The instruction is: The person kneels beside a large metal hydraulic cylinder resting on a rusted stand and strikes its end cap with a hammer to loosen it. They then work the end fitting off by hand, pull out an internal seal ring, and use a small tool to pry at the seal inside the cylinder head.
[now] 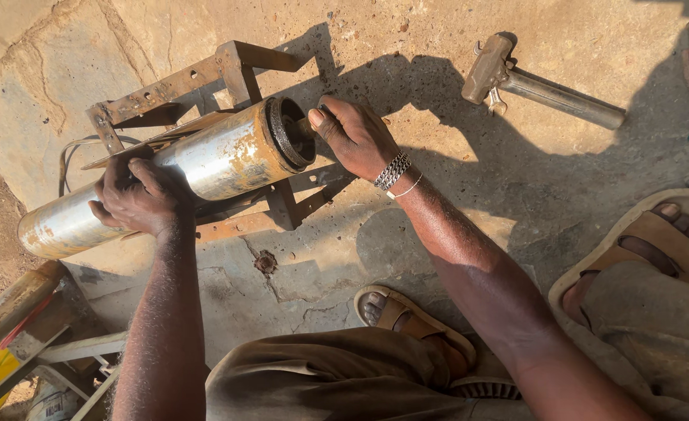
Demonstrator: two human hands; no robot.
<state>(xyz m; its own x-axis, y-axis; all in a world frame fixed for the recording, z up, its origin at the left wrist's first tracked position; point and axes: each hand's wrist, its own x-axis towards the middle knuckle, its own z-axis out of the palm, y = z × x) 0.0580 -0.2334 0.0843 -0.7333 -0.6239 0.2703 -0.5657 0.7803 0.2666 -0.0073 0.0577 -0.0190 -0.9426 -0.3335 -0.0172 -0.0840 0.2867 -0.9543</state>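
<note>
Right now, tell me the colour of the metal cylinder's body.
Silvery grey with rusty orange-brown patches, the cylinder shows best in the head view, under the left hand.

Left hand [138,199] palm-down, right hand [354,136] outstretched (fingers [318,121] curled)

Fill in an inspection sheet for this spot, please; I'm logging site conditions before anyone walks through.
Surface: cracked, stained concrete floor, sunlit with hard shadows.
Job's things: metal cylinder, rust-stained, lying across a rusty angle-iron frame; its open end shows a dark ring.
Clutter: hammer lying on the floor, upper right; metal bars and scrap, lower left.
Hands: left hand grips the cylinder's body; right hand, a bracelet at the wrist, has its fingers at the open end.
Cables: a thin grey loop behind the frame, possibly wire.
Surroundings: sandalled feet close to the work; tools at the right edge, cut off.
</note>
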